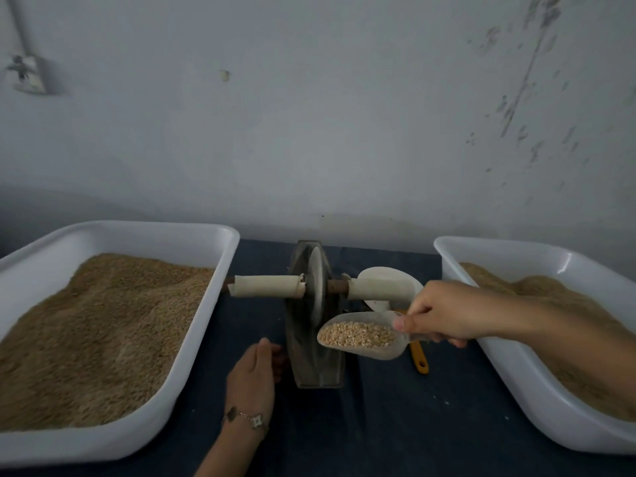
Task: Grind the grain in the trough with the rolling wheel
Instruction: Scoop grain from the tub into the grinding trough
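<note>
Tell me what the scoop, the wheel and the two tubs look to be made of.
Scoop: clear plastic, apparently; grain shows through its wall.
Wheel: dull grey metal or stone, hard to say; matte, faint sheen.
Left tub and right tub: glossy white, likely plastic or enamel; bright highlights on rounded rims.

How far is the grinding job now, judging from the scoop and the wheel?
Done: the clear scoop is filled with grain. In hand: the right hand holds it over the trough; the left hand touches the trough's side. Left: pouring, then rolling the wheel, whose handles nobody holds.
</note>
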